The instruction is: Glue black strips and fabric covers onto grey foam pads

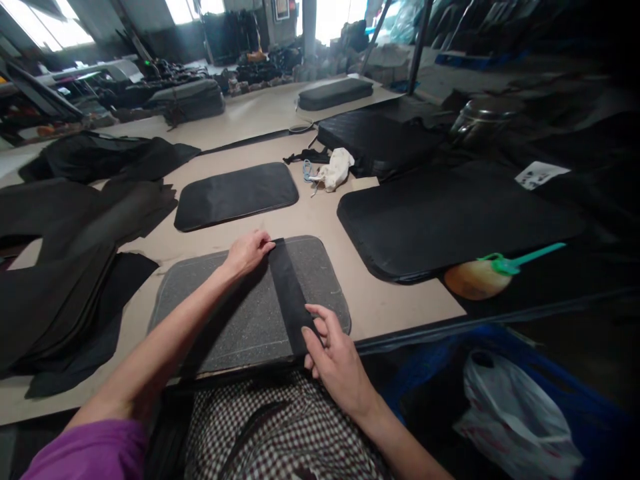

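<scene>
A grey speckled panel [225, 320] with rounded corners and pale lines near its edges lies flat in front of me. Across it, right of its middle, runs a black fabric strip [289, 287] from the far edge to the near edge. My left hand [249, 253] pinches the strip's far end with closed fingertips. At the strip's near end, my right hand [335, 353] has its fingers curled about the right edge, thumb on the strip; the fingers' undersides are hidden.
Stacked black pieces [65, 307] lie at left. A black padded panel [237, 193] lies beyond, with a white cloth bundle [336, 170] near it. At right are a large black panel [450, 220] and an orange pouch with green cap [477, 279]. A plastic bag [515, 407] sits below the table edge.
</scene>
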The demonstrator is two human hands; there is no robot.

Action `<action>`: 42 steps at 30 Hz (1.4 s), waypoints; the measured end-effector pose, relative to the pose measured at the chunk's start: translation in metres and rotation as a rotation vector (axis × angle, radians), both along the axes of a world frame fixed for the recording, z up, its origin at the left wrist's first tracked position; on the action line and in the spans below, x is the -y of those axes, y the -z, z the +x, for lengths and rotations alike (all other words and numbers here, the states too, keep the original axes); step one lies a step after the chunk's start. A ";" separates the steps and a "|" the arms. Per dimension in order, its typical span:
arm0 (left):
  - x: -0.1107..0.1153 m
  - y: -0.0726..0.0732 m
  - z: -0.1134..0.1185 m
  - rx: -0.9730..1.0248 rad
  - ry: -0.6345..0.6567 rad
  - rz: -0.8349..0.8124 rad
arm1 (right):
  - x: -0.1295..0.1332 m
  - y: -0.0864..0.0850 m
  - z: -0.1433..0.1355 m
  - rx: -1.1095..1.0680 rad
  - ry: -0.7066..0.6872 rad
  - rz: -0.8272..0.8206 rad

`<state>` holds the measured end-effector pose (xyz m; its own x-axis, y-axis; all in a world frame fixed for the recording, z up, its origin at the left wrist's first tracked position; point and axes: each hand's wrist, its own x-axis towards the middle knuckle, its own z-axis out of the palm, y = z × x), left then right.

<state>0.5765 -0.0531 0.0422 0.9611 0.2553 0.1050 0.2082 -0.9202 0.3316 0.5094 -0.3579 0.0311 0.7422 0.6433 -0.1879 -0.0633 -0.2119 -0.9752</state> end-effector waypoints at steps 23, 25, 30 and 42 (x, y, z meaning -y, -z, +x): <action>0.006 0.018 0.011 0.017 0.232 0.295 | -0.011 0.003 0.000 0.053 -0.032 -0.075; 0.008 0.018 0.007 -0.001 0.270 0.318 | -0.011 0.003 -0.002 0.073 -0.036 -0.092; 0.014 0.016 -0.010 -0.009 0.264 0.372 | -0.013 -0.002 -0.007 0.183 -0.049 -0.161; 0.016 0.021 -0.031 0.001 0.225 0.220 | -0.023 -0.002 -0.025 0.879 -0.183 -0.744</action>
